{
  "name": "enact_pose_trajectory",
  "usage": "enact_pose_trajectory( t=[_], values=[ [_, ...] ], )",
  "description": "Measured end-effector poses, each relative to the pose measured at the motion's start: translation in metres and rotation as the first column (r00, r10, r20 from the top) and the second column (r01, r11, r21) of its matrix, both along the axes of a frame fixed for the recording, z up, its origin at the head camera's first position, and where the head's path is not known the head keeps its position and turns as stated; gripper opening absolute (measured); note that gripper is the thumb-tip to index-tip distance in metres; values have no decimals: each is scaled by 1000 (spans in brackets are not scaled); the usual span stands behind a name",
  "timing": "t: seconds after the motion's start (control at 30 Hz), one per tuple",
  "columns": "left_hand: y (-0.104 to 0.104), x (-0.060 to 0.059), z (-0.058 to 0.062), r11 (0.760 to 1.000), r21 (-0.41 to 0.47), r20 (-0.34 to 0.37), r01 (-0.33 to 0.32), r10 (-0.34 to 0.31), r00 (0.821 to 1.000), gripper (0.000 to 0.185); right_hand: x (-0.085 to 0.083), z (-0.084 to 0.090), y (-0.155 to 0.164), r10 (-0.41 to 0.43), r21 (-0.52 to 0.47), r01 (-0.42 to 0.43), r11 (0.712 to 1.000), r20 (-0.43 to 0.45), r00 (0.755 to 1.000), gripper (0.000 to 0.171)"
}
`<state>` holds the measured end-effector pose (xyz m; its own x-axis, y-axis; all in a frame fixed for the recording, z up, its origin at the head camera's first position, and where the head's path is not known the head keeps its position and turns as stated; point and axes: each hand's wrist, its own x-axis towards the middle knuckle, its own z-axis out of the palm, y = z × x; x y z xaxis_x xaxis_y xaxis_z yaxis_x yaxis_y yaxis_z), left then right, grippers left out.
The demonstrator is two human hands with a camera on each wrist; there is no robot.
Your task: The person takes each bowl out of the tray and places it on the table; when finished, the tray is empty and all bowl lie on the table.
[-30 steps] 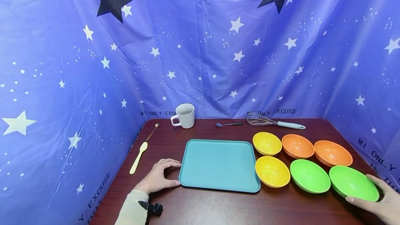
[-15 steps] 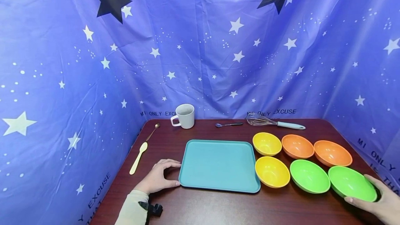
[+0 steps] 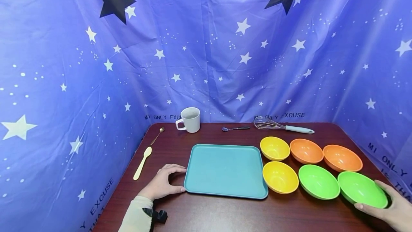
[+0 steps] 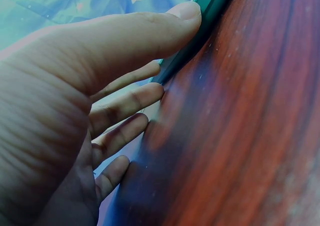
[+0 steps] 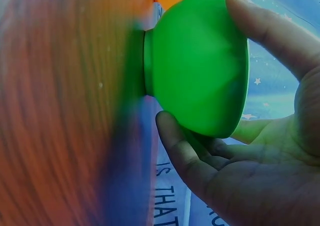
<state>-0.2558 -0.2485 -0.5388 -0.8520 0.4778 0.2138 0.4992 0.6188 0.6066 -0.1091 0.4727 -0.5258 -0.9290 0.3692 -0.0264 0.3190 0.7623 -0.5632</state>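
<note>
My left hand (image 3: 162, 183) rests on the table beside the teal tray (image 3: 225, 171), its thumb and fingertips right at the tray's left edge. In the left wrist view the thumb tip overlaps the green-blue tray edge (image 4: 210, 6), and the other fingers spread below it. At the right, my right hand (image 3: 395, 207) holds the outer green bowl (image 3: 362, 189) from its right side. The right wrist view shows the thumb near that bowl's rim on one side and the fingers (image 5: 175, 138) around the other; the bowl's foot faces the table closely.
Left of this bowl are another green bowl (image 3: 318, 182) and a yellow bowl (image 3: 280, 177). Behind stand a second yellow bowl (image 3: 275, 148) and two orange bowls (image 3: 306, 151). A mug (image 3: 191, 120), small spoon (image 3: 236, 129), whisk (image 3: 286, 127), gold spoon (image 3: 157, 135) and cream spoon (image 3: 143, 162) lie farther out.
My right hand and the outer green bowl have shifted slightly left, so the bowl now sits right beside the other green one. My left hand and the tray have stayed put.
</note>
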Motion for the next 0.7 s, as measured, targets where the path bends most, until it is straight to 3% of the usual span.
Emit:
enact_pose_trajectory(
  t=[0.2,0.33,0.57,0.7],
  values=[
    [0,0,-1,1000,-2,0,-4,4,1000,66,1,1,1,14,-21,-15,1000,-37,999,127],
    [0,-1,-2,1000,-4,1,-1,1,1000,66,1,1,2,51,-48,-59,997,-148,988,119],
    [-1,-1,-2,1000,6,0,10,-10,1000,65,-3,11,-3,134,-75,-179,981,-408,903,98],
    [-2,-1,-1,1000,6,6,6,-6,1000,65,-7,24,-14,153,-44,-191,981,-439,885,91]
  ],
)
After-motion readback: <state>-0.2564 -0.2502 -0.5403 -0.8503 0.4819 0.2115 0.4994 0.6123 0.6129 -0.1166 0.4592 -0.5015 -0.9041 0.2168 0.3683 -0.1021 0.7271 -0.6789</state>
